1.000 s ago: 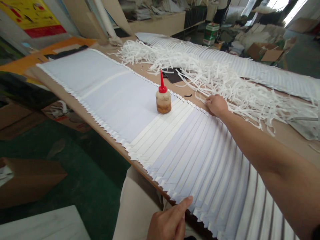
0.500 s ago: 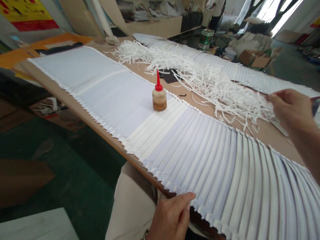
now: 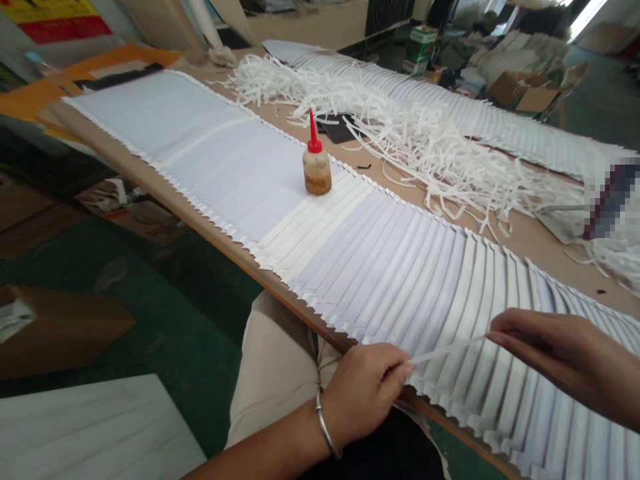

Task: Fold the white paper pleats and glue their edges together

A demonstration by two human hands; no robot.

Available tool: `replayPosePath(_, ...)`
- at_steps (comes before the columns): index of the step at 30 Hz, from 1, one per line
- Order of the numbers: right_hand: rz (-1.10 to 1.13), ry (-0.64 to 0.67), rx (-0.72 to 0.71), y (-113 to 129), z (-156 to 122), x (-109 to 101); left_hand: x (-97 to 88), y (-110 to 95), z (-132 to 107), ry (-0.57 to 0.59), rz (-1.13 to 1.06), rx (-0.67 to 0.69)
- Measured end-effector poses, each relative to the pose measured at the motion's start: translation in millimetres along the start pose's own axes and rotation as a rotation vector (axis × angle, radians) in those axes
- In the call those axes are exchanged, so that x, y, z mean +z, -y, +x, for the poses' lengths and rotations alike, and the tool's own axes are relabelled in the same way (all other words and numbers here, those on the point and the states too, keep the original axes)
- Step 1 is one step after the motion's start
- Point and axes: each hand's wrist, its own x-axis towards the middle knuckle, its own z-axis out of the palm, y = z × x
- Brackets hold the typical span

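A thin white paper strip (image 3: 445, 348) is stretched between my two hands just above the near edge of the table. My left hand (image 3: 365, 393), with a metal bangle on the wrist, pinches its left end. My right hand (image 3: 565, 357) pinches the right end. Under both hands lies a long band of overlapped white sheets (image 3: 380, 273), fanned out along the table. A small glue bottle (image 3: 316, 164) with a red pointed cap stands upright on the sheets, well beyond my hands.
A big heap of loose white paper strips (image 3: 415, 133) lies across the brown table (image 3: 525, 230) behind the sheets. A second band of fanned sheets (image 3: 470, 120) runs along the far side. Cardboard boxes (image 3: 65, 327) sit on the green floor at left.
My right hand came back from the strip heap to the near edge with one strip. My left hand rose from the sheets' edge and took the strip's other end.
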Motion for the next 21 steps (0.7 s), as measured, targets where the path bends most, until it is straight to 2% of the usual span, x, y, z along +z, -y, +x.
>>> replayPosePath(3,-0.031,0.119,0.005,-25.2,10.1,8.9,-7.6,20.2,-17.1,-0.054,-0.013,-0.14)
replayPosePath(6,-0.3,0.046,-0.052,-21.3,25.4,29.4,-8.4,30.1,-26.4,-0.081,-0.006,-0.19)
replayPosePath(8,-0.451,-0.079,-0.102,-0.4,36.4,44.5,-7.1,31.8,-27.8,-0.095,-0.008,-0.211)
replayPosePath(10,-0.412,-0.143,-0.209,29.5,46.4,59.4,-6.8,31.4,-26.5,-0.109,-0.023,-0.23)
replayPosePath(12,-0.236,-0.073,-0.358,59.3,55.3,73.4,-8.5,30.6,-24.2,-0.14,-0.042,-0.232)
replayPosePath(14,-0.088,0.058,-0.419,79.8,63.8,84.5,-11.8,30.9,-22.0,-0.195,-0.065,-0.225)
replayPosePath(17,0.046,0.178,-0.26,87.0,77.9,92.4,-17.2,34.1,-20.2,-0.257,-0.138,-0.264)
replayPosePath(19,0.143,0.214,-0.129,82.1,88.5,93.1,-19.5,37.2,-19.6,-0.26,-0.223,-0.31)
replayPosePath(21,0.207,0.237,-0.071,76.8,100.1,93.0,-21.0,40.5,-19.6,-0.249,-0.302,-0.335)
